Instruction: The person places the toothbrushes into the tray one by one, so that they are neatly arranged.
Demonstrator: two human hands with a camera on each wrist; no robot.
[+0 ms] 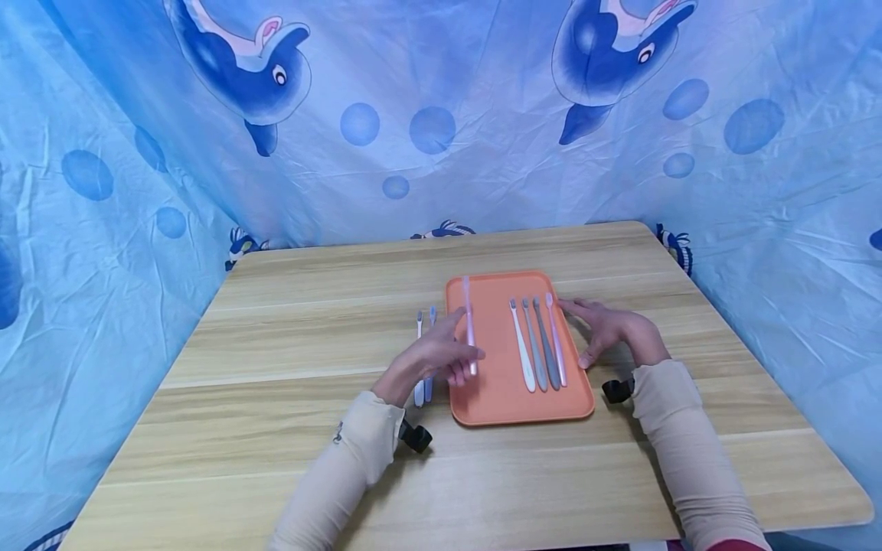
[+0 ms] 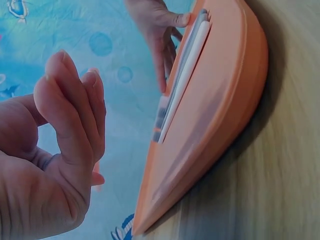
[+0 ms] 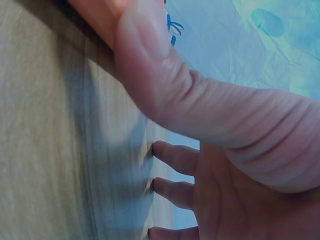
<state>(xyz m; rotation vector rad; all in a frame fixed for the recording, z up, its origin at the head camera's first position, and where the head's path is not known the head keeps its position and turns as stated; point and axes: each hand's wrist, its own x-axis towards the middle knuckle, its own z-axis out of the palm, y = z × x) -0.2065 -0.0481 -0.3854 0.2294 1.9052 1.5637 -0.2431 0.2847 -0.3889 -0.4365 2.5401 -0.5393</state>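
Observation:
My left hand (image 1: pixel 436 353) holds a pale pink toothbrush (image 1: pixel 469 315) above the left part of an orange tray (image 1: pixel 489 409). In the left wrist view its fingers (image 2: pixel 75 107) are curled and hide most of that brush. Side by side in the tray's right half lie a white toothbrush (image 1: pixel 521 348), two grey toothbrushes (image 1: pixel 547 344) and a lilac one (image 1: pixel 556 340). At the tray's right edge is my right hand (image 1: pixel 612 330), fingers spread. Its thumb (image 3: pixel 150 65) touches the tray's side, and other fingertips meet the table.
A white toothbrush (image 1: pixel 419 392) and a blue one (image 1: pixel 429 389) lie on the wooden table (image 1: pixel 276 428) left of the tray, partly under my left hand. A blue dolphin-print curtain (image 1: pixel 386 168) hangs behind the table and along its sides.

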